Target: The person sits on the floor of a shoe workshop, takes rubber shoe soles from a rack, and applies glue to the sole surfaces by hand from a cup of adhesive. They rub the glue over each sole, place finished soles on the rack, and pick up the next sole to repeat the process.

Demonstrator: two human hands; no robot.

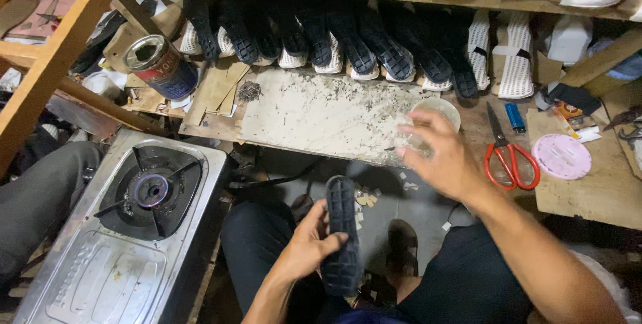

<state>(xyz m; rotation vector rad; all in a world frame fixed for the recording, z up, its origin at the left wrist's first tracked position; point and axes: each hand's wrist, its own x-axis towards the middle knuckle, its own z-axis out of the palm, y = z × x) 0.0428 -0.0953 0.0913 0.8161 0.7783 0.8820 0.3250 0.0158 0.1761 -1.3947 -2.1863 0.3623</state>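
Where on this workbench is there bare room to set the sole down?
The stained white slab is mostly bare, between the tin can and the small bowl under the right hand. Crowded: right side with scissors and pink disc.

Your left hand (304,247) holds the sole (342,234) over your lap, before the slab (321,113). Your right hand (441,157) hovers at the slab's right end, over the bowl (438,111). Scissors (508,157) lie right of it; the stove (127,230) stands left.
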